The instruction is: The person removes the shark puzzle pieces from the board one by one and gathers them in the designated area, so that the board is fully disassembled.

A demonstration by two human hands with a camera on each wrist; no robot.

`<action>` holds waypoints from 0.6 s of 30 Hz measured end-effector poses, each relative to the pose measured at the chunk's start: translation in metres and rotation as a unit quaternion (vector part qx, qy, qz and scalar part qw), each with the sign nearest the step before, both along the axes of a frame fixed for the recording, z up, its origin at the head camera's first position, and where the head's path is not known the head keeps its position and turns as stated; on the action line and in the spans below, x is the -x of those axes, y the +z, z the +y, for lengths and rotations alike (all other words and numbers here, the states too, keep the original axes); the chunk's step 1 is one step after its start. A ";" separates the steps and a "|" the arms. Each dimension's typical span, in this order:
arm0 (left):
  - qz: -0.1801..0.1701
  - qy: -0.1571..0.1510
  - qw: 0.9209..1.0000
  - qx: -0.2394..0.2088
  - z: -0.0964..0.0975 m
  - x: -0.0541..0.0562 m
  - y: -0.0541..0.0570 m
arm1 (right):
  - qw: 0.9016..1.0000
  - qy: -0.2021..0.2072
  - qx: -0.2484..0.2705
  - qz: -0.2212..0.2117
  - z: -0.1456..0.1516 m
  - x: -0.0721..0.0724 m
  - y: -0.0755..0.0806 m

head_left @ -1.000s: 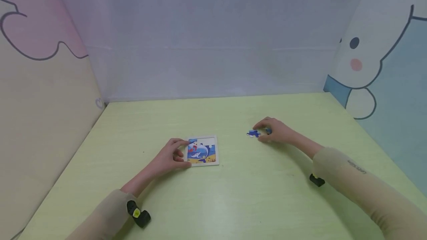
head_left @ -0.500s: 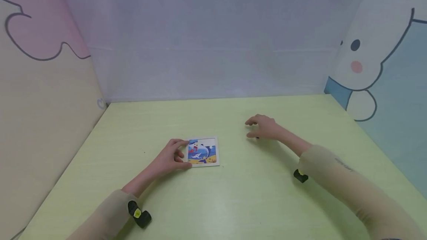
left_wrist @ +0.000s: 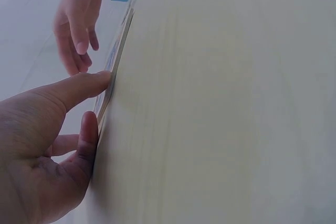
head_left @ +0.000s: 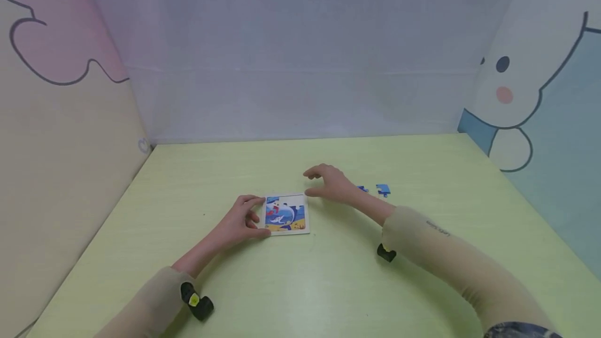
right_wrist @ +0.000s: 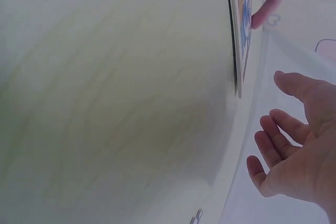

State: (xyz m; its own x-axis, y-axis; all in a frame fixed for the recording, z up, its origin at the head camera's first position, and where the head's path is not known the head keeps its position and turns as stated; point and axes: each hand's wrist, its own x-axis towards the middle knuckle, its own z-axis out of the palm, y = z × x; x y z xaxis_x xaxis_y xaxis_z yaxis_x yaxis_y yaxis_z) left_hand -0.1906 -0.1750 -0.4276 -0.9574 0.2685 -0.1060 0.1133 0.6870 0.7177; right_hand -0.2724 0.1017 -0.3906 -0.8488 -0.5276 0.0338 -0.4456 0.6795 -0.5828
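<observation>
A small square jigsaw puzzle in a white frame (head_left: pixel 307 222) lies flat on the table, its picture a whale over a blue sea; a pale gap shows at the upper right. My left hand (head_left: pixel 233 225) holds the frame by its left side, thumb at the near corner and index finger at the far one. Just beyond the opposite upper corner hovers my right hand (head_left: pixel 330 183), thumb and fingers spread apart. In the right wrist view nothing shows between those fingers (right_wrist: pixel 273 145).
Right of the puzzle lie loose blue puzzle pieces, one piece (head_left: pixel 383 189) in full sight and another (head_left: pixel 363 189) partly behind the right hand. The pale green table (head_left: pixel 300 280) ends at a white back wall (head_left: pixel 300 67), with cartoon-printed panels at both sides.
My right hand has left the loose pieces and moved left to the puzzle's upper right corner, uncovering a blue piece. The left hand has stayed on the frame.
</observation>
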 end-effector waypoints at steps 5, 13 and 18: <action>-0.003 0.001 1.000 0.002 0.000 0.000 0.001 | 1.000 0.012 0.022 -0.011 -0.025 -0.007 -0.004; 0.003 -0.006 1.000 -0.001 -0.001 0.000 0.002 | 0.999 0.036 0.021 -0.033 -0.049 -0.016 -0.011; 0.009 -0.012 1.000 -0.001 -0.001 0.000 0.003 | 0.998 0.058 0.015 -0.020 -0.054 -0.017 -0.016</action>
State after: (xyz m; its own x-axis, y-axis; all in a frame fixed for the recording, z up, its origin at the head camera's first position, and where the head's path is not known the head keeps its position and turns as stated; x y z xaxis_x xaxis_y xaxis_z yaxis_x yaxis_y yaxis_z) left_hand -0.1906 -0.1758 -0.4249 -0.9527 0.2909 -0.0885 0.1419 0.6829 0.7166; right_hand -0.2553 0.0480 -0.4070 -0.7830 -0.6217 0.0188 -0.4967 0.6067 -0.6206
